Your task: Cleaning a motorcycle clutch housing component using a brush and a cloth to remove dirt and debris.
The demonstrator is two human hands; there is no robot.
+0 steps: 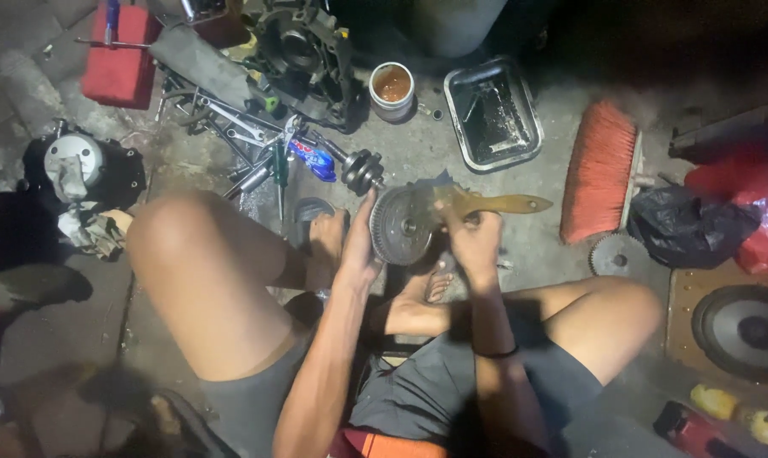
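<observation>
Brushing toothed gear (403, 226) beside blue packet (313, 159)

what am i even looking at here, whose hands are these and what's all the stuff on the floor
This is one picture from a camera worn on a person's head, looking down at their own lap and hands. They sit on a concrete floor with bare knees spread. The left hand steadies a round toothed metal gear on edge, while the right hand holds a wooden-handled paintbrush against it. Around them lie wrenches, a small tub of brown grease, a dirty metal tray, an orange-bristled broom head, another gear and a red toolbox.
</observation>
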